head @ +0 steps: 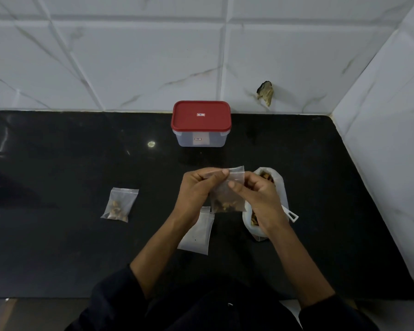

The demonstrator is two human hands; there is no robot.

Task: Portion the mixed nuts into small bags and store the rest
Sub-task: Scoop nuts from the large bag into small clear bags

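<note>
Sleeves dark at the near edge; empty small bags lie flat on the counter under the wrists. Left hand & right hand both pinch the top of a part-filled bag, raised above the counter, likely sealing it; next: press along the strip, set it w/ the filled bag at left. Bulk nut bag w/ white scoop sits right; red-lidded container closed by the wall.

Small red-and-white labels sit on the red lid and the clear container front, upper centre of the frame, print too small to read.
</note>
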